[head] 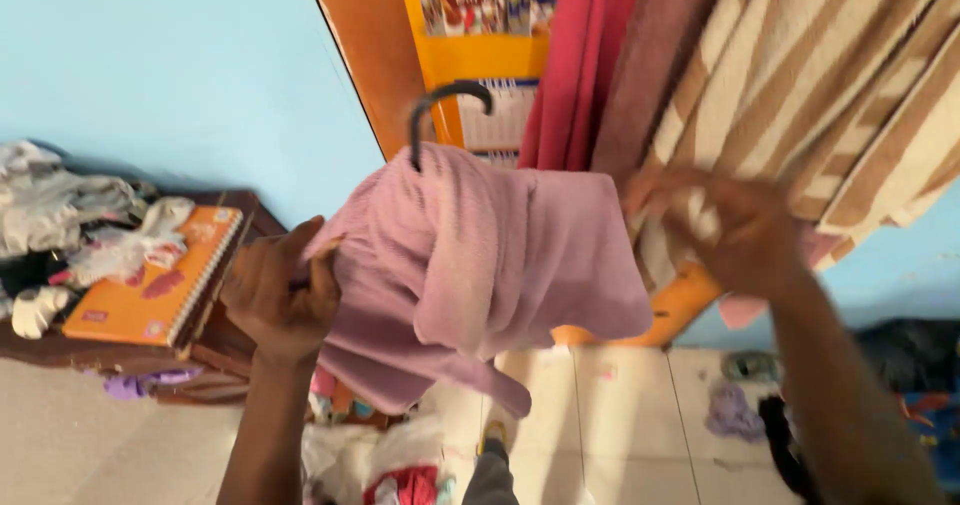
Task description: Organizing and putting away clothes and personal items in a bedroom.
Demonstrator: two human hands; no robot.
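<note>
Towel: pink towel [470, 255] is already draping over the black hanger [440, 110].
Left hand [280, 290]: is clenching the towel's edge.
Right hand [735, 230]: is gripping the striped curtain [800, 95], blurred.

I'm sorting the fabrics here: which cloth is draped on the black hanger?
The pale pink towel, gripped by the left hand. The crimson cloth and striped curtain hang behind it.

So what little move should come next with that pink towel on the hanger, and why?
Probably the right hand should come back to steady the pink towel: it drapes bunched and lopsided over the hanger, only the left hand grips it, and the right is at the striped curtain.
</note>
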